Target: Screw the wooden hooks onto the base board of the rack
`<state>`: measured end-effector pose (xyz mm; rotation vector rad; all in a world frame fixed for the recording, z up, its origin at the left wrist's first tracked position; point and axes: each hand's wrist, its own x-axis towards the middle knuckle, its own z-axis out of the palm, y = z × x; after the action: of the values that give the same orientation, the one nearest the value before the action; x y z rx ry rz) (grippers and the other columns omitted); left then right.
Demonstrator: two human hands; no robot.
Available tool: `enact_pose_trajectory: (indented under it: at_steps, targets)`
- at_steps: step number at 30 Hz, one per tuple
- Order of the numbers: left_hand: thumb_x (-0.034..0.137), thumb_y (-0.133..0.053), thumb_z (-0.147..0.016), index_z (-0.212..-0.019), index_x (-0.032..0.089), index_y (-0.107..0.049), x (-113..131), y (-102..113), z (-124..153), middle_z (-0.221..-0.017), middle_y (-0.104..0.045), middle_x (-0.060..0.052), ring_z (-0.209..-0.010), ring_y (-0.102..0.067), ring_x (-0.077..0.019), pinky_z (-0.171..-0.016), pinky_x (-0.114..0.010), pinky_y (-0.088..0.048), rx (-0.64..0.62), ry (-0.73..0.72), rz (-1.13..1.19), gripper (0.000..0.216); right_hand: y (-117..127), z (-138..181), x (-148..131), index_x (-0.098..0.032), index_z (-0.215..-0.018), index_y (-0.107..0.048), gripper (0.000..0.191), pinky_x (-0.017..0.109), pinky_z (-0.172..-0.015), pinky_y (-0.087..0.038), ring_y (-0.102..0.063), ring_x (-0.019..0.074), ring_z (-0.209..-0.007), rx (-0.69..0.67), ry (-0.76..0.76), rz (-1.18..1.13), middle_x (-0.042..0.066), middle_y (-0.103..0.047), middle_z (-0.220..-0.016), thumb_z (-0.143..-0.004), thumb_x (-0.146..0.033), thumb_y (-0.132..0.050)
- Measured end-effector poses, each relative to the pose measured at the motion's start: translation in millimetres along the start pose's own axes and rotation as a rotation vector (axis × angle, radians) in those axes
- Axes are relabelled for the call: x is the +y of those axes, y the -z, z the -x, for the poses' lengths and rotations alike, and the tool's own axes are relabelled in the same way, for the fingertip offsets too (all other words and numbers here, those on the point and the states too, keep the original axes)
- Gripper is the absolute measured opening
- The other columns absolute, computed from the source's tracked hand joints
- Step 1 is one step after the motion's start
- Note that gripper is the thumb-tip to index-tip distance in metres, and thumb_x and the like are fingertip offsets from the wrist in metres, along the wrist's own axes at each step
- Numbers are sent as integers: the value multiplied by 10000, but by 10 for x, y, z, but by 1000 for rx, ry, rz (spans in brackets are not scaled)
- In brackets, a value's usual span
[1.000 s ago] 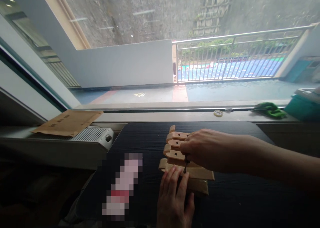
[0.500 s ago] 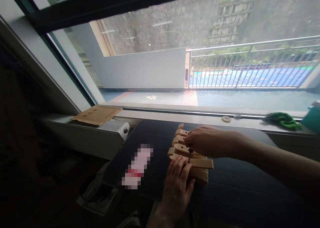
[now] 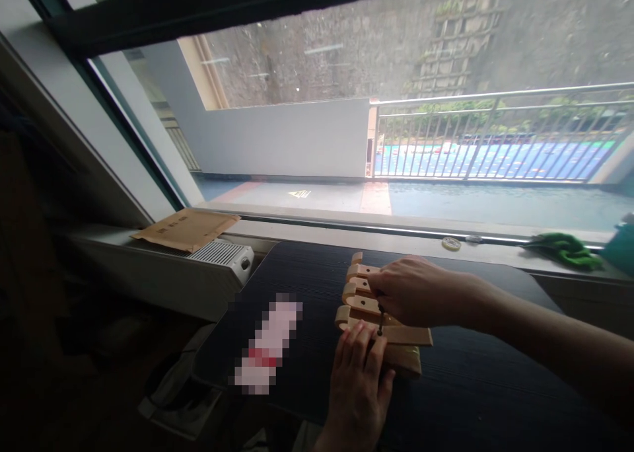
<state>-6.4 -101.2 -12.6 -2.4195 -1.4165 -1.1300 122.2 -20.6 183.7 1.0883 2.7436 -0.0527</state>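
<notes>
A light wooden piece (image 3: 364, 302) with several parallel strips, curved ends and dark screw holes lies on the dark table. My left hand (image 3: 357, 379) rests on its near left end, fingers across the wood and thumb at the near side. My right hand (image 3: 413, 290) is closed from above around a screwdriver. The handle is mostly hidden in my fist; the thin dark shaft (image 3: 382, 318) points down to the nearest strip (image 3: 409, 336), just beyond my left fingertips. A yellowish wooden block (image 3: 403, 361) shows under that strip.
A blurred pink and red item (image 3: 270, 343) lies left on the black table (image 3: 307, 267). By the window are a brown envelope (image 3: 188, 228), a white radiator (image 3: 225, 257), a tape roll (image 3: 450, 244) and a green cloth (image 3: 564, 250). A teal object (image 3: 619, 244) stands far right.
The view has shifted slightly, so the table and hands sit a little lower. My right hand stays on the screwdriver and my left hand stays on the wood.
</notes>
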Motion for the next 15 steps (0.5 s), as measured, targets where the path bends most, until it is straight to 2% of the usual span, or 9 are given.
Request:
enact_pose_trajectory:
  at_steps: [5,10,15]
  targets:
    - [256,-489,-909,-1223,188,-545,-35,28,-2,-1277,-559,-83,-1248,-451,-251,-1018,-454,-385,14,-3,6,326,21,-5,27,-183,-879,-638,182,265,-511,-308,-635,188,-681,-7,17,-21,55,-681,-813,-826,-152,-466]
    - [277,-515,-897,-1229,204,-551,-66,49,-14,-1277,-562,-70,-1250,-452,-231,-1056,-404,-324,-48,-1,32,341,38,39,63,-196,-792,-656,169,252,-675,-408,-617,177,-809,-81,157,-100,53,-666,-804,-753,-66,-557]
    - [308,-459,-919,-1172,204,-597,-104,-69,4,-1231,-588,-74,-1224,-470,-226,-1062,-387,-282,79,8,89,307,-117,44,174,-180,-774,-662,193,279,-788,-435,-601,172,-804,-43,245,-173,54,-650,-769,-784,-52,-519]
